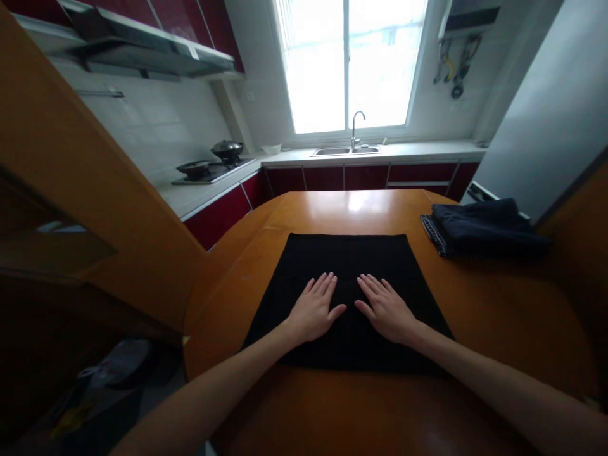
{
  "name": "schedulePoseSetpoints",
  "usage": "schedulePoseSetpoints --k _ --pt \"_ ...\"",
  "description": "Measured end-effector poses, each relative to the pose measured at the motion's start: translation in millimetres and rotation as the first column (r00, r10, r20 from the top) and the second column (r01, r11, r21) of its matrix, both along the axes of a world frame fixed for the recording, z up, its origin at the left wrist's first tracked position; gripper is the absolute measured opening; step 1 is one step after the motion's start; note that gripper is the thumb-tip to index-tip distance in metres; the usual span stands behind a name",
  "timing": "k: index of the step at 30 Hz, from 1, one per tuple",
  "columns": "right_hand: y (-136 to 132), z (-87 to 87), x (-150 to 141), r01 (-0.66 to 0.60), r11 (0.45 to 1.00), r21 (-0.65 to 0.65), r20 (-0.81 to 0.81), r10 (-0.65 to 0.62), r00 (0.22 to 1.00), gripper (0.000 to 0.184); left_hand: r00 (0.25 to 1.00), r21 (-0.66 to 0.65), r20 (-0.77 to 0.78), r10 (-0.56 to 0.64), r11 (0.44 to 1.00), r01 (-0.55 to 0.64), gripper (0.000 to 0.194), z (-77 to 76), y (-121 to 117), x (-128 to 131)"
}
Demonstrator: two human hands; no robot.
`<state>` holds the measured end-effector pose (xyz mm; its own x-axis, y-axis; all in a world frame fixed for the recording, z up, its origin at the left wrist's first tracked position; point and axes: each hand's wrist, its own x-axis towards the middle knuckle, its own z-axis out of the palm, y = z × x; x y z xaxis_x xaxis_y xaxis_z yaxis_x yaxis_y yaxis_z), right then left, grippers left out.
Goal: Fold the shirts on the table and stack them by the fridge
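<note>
Evenly, the left hand (pixel 314 310) and right hand (pixel 386 309) rest palm-down, thumbs spread inward, on a flat, black, four-cornered cloth (pixel 349 256) on the glossy orange-brown wooden table (pixel 342 408); folded navy fabric (pixel 487 227) lies at the cloth's two o'clock.

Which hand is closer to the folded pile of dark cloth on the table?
The right hand. It lies palm-down on the black cloth, on the side toward the folded pile; the left hand lies on the same cloth, farther from the pile.
</note>
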<state>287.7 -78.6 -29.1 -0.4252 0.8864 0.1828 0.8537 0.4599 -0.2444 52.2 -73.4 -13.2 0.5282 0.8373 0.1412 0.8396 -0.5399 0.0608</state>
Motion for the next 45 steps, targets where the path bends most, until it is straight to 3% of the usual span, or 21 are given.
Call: schedulePoseSetpoints --k 5,10,16,19,21,24,26,30,38,45 --pt "7 -3.2 33 0.036 0.999 0.001 0.041 -0.036 0.999 0.072 0.995 -0.073 0.014 0.096 0.993 -0.095 0.075 -4.0 10 -34" --pt "11 -8.4 62 0.096 0.995 0.005 0.092 -0.096 0.991 0.069 0.982 -0.061 -0.046 0.183 0.981 -0.185 0.077 -4.8 11 -72" --pt "14 -15.1 88 0.178 0.984 0.005 0.064 -0.178 0.982 0.065 0.957 -0.122 -0.031 0.288 0.949 -0.289 0.08 -10.3 21 -124" --pt "34 -4.9 100 0.225 0.974 0.036 -0.007 -0.224 0.974 0.061 0.939 -0.148 0.023 0.344 0.93 -0.337 0.084 1.0 53 -146" --pt "61 8.5 108 0.248 0.967 0.061 -0.072 -0.244 0.967 0.056 0.945 -0.14 0.086 0.315 0.943 -0.302 0.083 15.9 86 -152" --pt "111 30.8 115 0.265 0.962 0.073 -0.111 -0.256 0.96 0.046 0.965 -0.14 0.147 0.218 0.97 -0.198 0.079 39.0 140 -148" --pt "144 41.6 119 0.296 0.955 0.014 -0.072 -0.295 0.953 0.043 0.967 -0.147 0.147 0.21 0.971 -0.188 0.075 48.7 175 -140" --pt "192 44.8 126 0.376 0.923 -0.086 -0.005 -0.377 0.926 0.044 0.96 -0.181 0.122 0.251 0.957 -0.227 0.063 50.3 226 -127" --pt "241 34.8 139 0.4 0.883 -0.246 0.047 -0.402 0.915 0.029 0.941 -0.343 0.051 0.334 0.891 -0.298 0.05 40.8 282 -130" --pt "258 41.3 140 0.341 0.87 -0.355 0.032 -0.354 0.935 0.018 0.948 -0.454 0.079 0.308 0.858 -0.241 0.041 42.0 302 -132"
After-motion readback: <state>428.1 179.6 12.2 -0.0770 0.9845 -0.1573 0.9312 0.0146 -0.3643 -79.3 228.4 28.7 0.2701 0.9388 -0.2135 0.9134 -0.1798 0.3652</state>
